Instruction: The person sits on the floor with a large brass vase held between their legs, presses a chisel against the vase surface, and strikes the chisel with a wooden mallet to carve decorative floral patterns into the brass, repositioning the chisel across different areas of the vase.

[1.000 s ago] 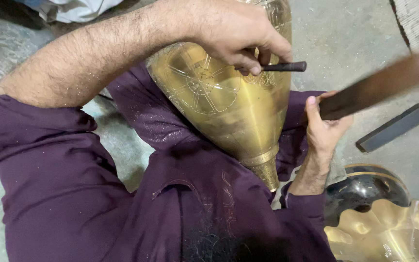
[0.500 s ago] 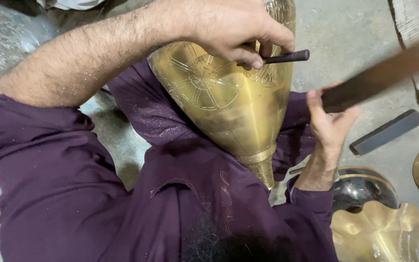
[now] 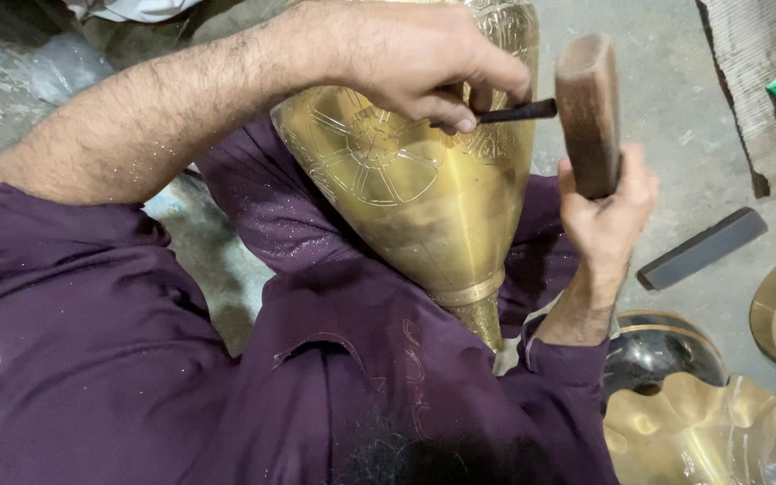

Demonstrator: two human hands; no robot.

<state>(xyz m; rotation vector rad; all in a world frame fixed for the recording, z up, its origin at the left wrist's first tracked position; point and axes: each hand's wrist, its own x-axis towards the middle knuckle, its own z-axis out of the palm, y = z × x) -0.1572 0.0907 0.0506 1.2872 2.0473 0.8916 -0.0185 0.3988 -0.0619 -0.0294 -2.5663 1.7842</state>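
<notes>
Workpiece: brass vase, large, golden, engraved with a wheel-like motif; it lies tilted across the person's lap, narrow neck pointing toward the body, wide body pointing away.
Left hand: left hand rests on the upper flank of the brass vase; fingers pressed together, pinching a dark metal chisel.
Chisel position: lies roughly level, one end hidden under the fingertips at the engraved surface, the other end projecting toward the mallet.
Right hand: right hand wraps a wooden mallet; fingers closed around its lower part.
Mallet position: upright, its face just beside the free end of the chisel.
Clothing: purple garment, sleeves pushed up.
Floor: grey concrete floor.
Nearby items: dark flat bar on the floor; fluted brass bowl at lower right; dark rounded vessel just behind it.
</notes>
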